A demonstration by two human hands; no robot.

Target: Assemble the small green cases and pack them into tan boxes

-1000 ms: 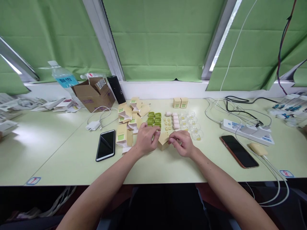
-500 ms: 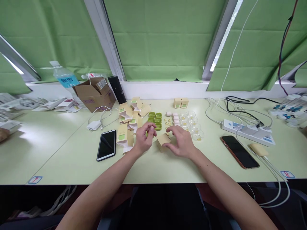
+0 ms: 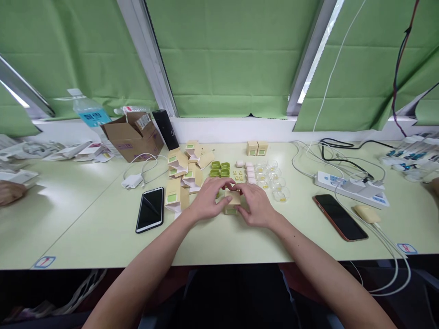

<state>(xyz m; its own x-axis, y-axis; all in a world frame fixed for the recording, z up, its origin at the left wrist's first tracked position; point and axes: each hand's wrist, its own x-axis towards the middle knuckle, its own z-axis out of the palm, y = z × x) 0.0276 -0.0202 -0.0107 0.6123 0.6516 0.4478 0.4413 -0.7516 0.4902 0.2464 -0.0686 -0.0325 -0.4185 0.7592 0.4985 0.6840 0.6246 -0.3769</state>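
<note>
No text is legible; dark characters on the blue label (image 3: pixel 94 117) of the bottle (image 3: pixel 82 105) look blurred.

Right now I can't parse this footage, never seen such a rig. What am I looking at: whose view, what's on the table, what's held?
There is no machine here, just a person's two bare hands. The camera is worn on that person's head, looking forward and down, so the arms enter from the bottom.

The left hand and right hand are curled around a small tan box, one at each side.

On the table, beyond the hands, are green containers, pale pink pieces and clear containers. Tan boxes with open flaps lie to the left, near a phone. A power strip sits to the right.
</note>
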